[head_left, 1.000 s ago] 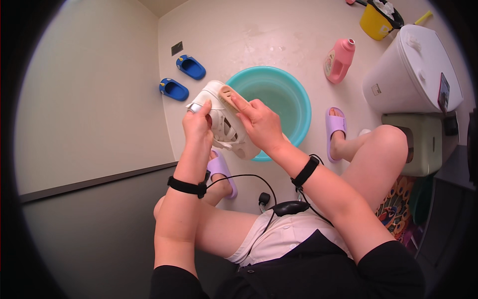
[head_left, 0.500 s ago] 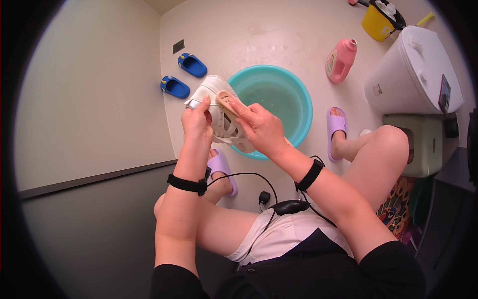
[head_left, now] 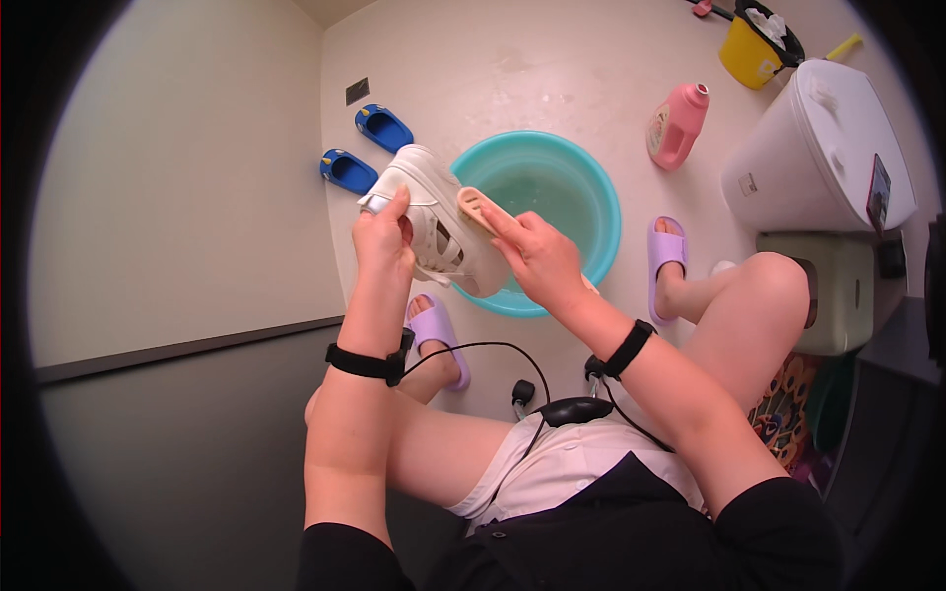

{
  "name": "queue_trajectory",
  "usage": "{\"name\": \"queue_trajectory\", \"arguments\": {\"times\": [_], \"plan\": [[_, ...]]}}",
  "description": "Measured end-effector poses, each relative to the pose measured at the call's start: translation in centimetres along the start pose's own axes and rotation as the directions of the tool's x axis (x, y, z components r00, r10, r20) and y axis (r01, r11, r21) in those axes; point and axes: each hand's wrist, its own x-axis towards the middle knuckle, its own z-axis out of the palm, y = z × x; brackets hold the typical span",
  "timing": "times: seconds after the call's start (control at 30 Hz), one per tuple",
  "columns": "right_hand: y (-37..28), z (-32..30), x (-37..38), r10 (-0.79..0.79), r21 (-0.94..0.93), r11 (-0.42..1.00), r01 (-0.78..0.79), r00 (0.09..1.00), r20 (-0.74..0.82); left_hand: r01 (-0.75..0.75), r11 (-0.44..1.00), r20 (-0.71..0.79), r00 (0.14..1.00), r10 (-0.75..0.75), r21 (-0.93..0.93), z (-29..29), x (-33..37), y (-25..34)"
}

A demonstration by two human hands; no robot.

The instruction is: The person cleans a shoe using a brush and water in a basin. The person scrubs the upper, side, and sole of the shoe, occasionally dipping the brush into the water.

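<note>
Left hand (head_left: 382, 241) clasps a white shoe (head_left: 422, 187) near its opening; right hand (head_left: 545, 260), fingers closed round a brush (head_left: 473, 200), sets it along the shoe's edge, above a basin (head_left: 610, 222). Seemingly scrubbing; the next stroke calls for a steady left hold.

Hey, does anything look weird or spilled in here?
Maybe a small spill: the floor beyond the blue-green basin has faint, shiny patches, perhaps splashed water. Also, what looks like a phone rests close to the edge of the white bin's lid, an odd spot for one. The white shoe shows no clear damage.
</note>
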Motion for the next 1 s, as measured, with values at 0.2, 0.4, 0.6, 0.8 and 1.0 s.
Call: {"name": "queue_trajectory", "arguments": {"times": [0.2,0.4,0.6,0.8,1.0], "plan": [[-1.8,-0.2,4.8,-0.009,0.051,0.999,0.014,0.994,-0.106,0.017,0.991,0.073,0.997,-0.027,0.132,1.5,-2.3,-1.7],[0.1,0.3,1.1,0.012,0.051,0.999,-0.011,1.000,-0.004,0.018,1.000,0.009,1.000,-0.018,0.022,-0.1,-0.3,-1.7],[5.7,1.9,-3.4,0.213,-0.048,0.977,-0.208,0.948,0.236,-0.020,0.999,-0.063,0.998,0.023,0.049,-1.2,1.1,-1.2],[15.6,6.0,-2.6,0.540,-0.234,0.841,-0.488,0.730,0.418,0.047,0.998,-0.095,0.995,-0.042,0.048,-0.9,1.3,-0.9],[17.4,7.6,-1.3,0.798,-0.317,0.509,-0.800,0.300,0.523,0.024,0.998,-0.073,0.997,-0.021,0.050,-0.7,0.5,-0.2]]}}
